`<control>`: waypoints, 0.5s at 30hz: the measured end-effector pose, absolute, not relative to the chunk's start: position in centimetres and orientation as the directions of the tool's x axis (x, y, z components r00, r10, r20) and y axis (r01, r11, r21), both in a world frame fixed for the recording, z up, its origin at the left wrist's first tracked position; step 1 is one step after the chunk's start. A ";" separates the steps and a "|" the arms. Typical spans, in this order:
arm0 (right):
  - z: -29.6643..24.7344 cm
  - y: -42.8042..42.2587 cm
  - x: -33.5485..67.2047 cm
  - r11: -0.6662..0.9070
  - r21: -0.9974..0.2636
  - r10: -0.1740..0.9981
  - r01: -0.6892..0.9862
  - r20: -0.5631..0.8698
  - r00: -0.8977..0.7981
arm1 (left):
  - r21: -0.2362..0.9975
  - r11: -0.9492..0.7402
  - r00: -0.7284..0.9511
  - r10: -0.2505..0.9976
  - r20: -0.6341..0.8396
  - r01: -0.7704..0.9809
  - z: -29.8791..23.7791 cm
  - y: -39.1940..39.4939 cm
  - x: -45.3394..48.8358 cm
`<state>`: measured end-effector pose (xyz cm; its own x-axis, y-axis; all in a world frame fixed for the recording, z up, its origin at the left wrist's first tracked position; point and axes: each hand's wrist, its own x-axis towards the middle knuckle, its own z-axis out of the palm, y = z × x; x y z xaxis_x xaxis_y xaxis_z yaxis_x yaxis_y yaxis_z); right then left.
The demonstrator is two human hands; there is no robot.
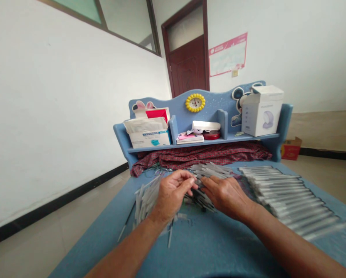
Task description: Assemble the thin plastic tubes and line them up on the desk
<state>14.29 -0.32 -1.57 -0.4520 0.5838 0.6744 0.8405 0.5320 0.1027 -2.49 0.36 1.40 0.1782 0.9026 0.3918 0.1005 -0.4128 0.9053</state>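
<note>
Left grip: The thumb and forefinger of the left hand (177, 190) were drawn together at the tips; whether a small part sat between them could not be told.
Right grip: The fingers of the right hand (226, 195) were bent and close-set, low beside the dark rods (204, 201); any hold was hidden.
Spill risk: The loose rods lay crossed beneath both hands; a dragged finger could, in judgement, have scattered them across the worktop (216, 247).
Row risk: The pens (291, 200) lay beside the right forearm; a sideways sweep seemed able to skew them.
Mix-up risk: The tubes (146, 199) lay near the left wrist, with thin rods close by; crowding could have caused a wrong pick.
Rods: Thin, dark and tangled, they lay on the worktop between the hands.
Tubes: Pale, translucent and slender, they were heaped at the left.
Pens: Pale-bodied and dark-tipped, they formed a slanted row at the right; blur hid finer detail.
</note>
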 end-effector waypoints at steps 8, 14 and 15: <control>-1.4 -0.3 14.6 0.532 0.063 0.588 0.844 0.689 -0.423 | 0.885 -0.404 0.201 0.910 0.363 0.232 0.8 0.7 -2.6; -1.3 0.0 15.3 0.496 -0.002 0.613 0.868 0.709 -0.348 | 0.573 -0.539 0.421 0.842 0.337 0.617 0.8 2.4 -4.2; -1.3 0.0 15.4 0.497 -0.017 0.611 0.868 0.716 -0.336 | 0.454 -0.589 0.494 0.808 0.320 0.669 0.7 2.6 -4.4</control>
<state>15.40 0.03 -1.30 -0.3363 0.6115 0.7163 0.8677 0.4969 -0.0168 -4.45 2.60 0.69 0.4941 0.8084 0.3198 0.6687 -0.5885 0.4544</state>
